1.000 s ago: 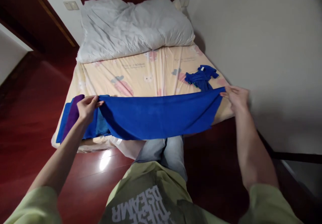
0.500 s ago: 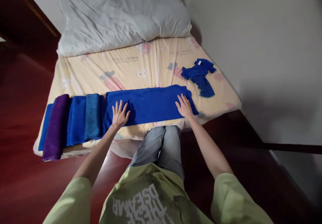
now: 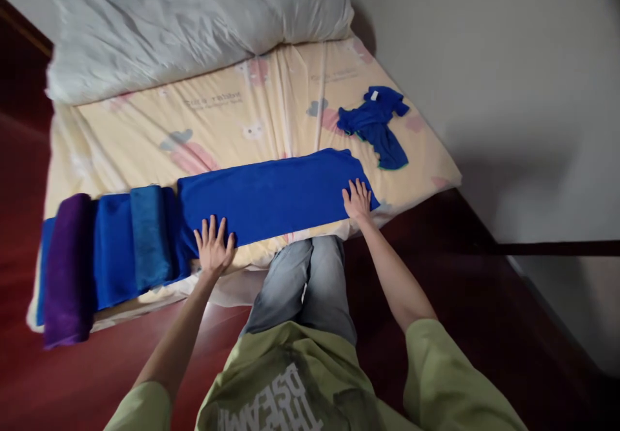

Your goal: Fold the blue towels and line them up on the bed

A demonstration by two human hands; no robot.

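A long blue cloth [image 3: 281, 192], like a towel, lies spread flat along the near edge of the bed. My left hand [image 3: 214, 249] rests palm down at its lower left part, fingers spread. At its right end my right hand [image 3: 357, 199] also lies flat with fingers apart. Left of the cloth are folded or rolled towels: a teal one [image 3: 151, 237], a blue one [image 3: 113, 250] and a purple one [image 3: 70, 269] that hangs slightly over the edge. A small crumpled blue garment [image 3: 380, 124] with a white tag lies beyond my right hand.
The bed has a cream sheet [image 3: 223, 121] printed with carrots and rabbits. A large pale grey quilt or pillow [image 3: 203, 24] covers its far side. A plain wall [image 3: 508, 95] stands to the right, and dark red floor [image 3: 140, 360] surrounds the bed.
My left hand has slid a little left and nearer on the cloth; my right hand stays near the right end. The view has shifted slightly, with the bed appearing lower left.
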